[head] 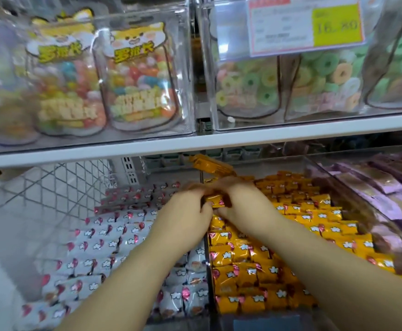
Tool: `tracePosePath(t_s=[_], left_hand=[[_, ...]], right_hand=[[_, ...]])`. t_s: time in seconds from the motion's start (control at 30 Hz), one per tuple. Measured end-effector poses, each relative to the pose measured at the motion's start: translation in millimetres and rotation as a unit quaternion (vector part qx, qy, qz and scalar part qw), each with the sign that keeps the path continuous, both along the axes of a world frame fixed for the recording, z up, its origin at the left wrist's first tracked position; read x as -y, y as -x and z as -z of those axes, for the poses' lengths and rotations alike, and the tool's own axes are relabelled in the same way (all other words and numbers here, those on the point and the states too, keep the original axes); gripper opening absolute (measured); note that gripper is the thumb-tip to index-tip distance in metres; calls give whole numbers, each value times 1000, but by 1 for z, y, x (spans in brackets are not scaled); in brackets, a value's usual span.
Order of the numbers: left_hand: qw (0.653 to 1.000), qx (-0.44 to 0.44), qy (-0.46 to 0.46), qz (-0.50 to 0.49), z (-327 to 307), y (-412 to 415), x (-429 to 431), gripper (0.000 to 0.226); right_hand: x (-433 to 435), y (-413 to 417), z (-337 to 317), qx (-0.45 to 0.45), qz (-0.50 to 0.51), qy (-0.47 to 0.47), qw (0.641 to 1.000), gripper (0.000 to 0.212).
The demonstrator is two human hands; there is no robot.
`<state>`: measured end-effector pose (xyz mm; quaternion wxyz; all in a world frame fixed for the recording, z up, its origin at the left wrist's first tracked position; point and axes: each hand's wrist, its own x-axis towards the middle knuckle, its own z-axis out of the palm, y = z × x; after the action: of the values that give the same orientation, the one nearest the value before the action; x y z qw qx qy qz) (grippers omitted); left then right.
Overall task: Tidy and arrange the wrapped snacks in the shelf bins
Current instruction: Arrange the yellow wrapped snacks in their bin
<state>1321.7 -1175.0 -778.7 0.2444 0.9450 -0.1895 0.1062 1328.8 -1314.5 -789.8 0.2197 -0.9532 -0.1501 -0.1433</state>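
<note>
Both hands are reaching into the lower shelf, over the back of the middle bin point(243, 316). The left hand point(185, 207) and the right hand point(241, 199) are meeting there, with the fingers of both curling round one orange wrapped snack point(215, 201). The hands are holding it up just above the pile. Behind the hands, a few more orange packs point(210, 167) are sticking up on a slant (I cannot tell if the fingers are holding them too).

The middle bin is holding lots of orange snacks point(290, 225), lying in neat rows. A clear wall point(206, 254) is standing between this bin and the left bin point(171, 324). The left bin is holding white snacks point(99, 247) with little red marks, also lying in rows. On the right, purple packs point(374, 187) are lying in another clear bin.

A white shelf board point(195, 142) is running across above the hands. On top of it, clear bags of bright sweets point(135, 80) are standing on the left, and bags of ring sweets point(314, 75) are standing on the right. A price tag point(305, 22) is hanging in front of the ring sweets. A wire rack point(63, 182) is showing at the far left.
</note>
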Motion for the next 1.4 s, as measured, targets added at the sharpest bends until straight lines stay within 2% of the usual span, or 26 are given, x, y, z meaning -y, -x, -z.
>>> tracePosePath(t_s=[0.23, 0.37, 0.5, 0.6, 0.67, 0.83, 0.9, 0.97, 1.03, 1.1, 1.27, 1.4], left_hand=[[999, -16, 40, -23, 0, 3, -3, 26], [999, -21, 18, -20, -5, 5, 1, 32], [999, -24, 19, 9, -12, 4, 16, 43], [998, -23, 22, 53, -17, 1, 32, 50], [997, -29, 17, 62, -19, -1, 40, 52], [997, -41, 47, 40, -23, -13, 48, 48], [995, -49, 80, 26, -25, -19, 51, 43], [991, -66, 119, 9, -25, -26, 52, 38], [986, -73, 151, -16, -25, -33, 48, 33], [987, -51, 137, -59, -24, -38, 39, 27], [994, -69, 56, -72, -11, -44, 23, 21], [989, -125, 47, -71, -6, -49, 20, 21]], right_hand=[[27, 14, -16, -27, 7, -48, 998, 36], [50, 31, -29, -61, 14, -151, 987, 27], [70, 43, -36, -104, -8, -300, 948, 29], [78, 47, -32, -157, -17, -426, 891, 32], [83, 49, -29, -177, -13, -461, 869, 31], [89, 51, -30, -155, -8, -492, 856, 33], [88, 50, -28, -140, -3, -485, 863, 16], [88, 48, -27, -83, 44, -430, 898, 6], [88, 43, -28, 4, 108, -349, 931, 13], [87, 36, -28, 51, 143, -303, 941, 28], [76, 16, -23, 110, 145, -237, 954, 34], [64, 0, -21, 122, 144, -148, 971, 30]])
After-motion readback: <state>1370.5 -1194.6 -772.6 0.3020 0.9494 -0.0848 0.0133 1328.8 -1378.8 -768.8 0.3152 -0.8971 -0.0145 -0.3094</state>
